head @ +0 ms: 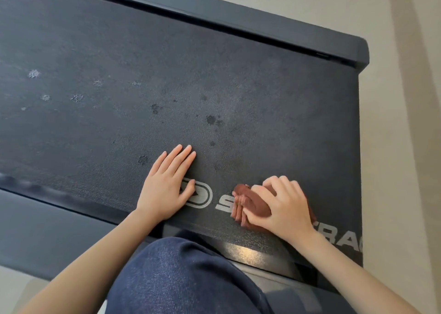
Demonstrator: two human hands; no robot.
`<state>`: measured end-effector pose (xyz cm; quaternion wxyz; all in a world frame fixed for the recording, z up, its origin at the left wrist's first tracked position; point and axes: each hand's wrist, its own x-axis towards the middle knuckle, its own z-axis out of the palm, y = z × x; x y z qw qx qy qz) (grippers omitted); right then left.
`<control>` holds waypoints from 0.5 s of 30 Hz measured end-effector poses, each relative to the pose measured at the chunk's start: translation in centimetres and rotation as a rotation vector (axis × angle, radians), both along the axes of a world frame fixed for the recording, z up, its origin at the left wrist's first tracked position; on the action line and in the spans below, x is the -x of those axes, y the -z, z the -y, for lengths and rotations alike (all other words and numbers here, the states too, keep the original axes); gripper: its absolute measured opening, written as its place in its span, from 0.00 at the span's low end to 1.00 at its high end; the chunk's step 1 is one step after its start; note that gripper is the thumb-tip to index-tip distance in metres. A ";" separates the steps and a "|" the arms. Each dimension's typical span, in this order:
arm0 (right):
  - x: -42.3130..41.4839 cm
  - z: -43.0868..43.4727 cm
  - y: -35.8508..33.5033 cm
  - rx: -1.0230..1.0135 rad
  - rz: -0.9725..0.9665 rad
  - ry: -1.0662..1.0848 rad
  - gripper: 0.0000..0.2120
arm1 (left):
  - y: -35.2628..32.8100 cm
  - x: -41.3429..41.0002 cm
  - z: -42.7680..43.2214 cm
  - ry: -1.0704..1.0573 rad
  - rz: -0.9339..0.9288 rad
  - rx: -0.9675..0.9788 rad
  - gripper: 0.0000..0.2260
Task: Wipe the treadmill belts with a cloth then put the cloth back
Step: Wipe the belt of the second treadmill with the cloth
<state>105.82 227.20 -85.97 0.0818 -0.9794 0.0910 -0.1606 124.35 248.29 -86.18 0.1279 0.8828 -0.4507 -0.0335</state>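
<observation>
The dark treadmill belt [167, 80] fills most of the view, dotted with pale and dark spots. My right hand [284, 206] presses a bunched reddish-brown cloth [248, 204] onto the belt near its close edge, over white lettering. My left hand [167, 185] lies flat on the belt just to the left of the cloth, fingers spread, holding nothing, partly covering a white logo.
Dark side rails run along the far edge [238, 20] and the near edge [47, 228] of the belt. My knee in blue denim [181, 280] is at the bottom centre. Pale floor [405, 123] lies beyond the treadmill's right end.
</observation>
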 end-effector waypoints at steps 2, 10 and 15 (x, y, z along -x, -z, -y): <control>-0.2 2.0 -0.2 0.024 -0.024 0.008 0.18 | 0.1 0.0 0.0 0.003 0.002 0.000 0.26; -10.6 12.9 -1.3 0.012 -0.101 0.554 0.22 | 0.4 -0.2 -0.1 0.010 -0.004 -0.006 0.27; -11.3 11.0 -1.3 -0.036 -0.107 0.678 0.24 | 0.2 -0.2 0.0 0.010 -0.015 0.000 0.26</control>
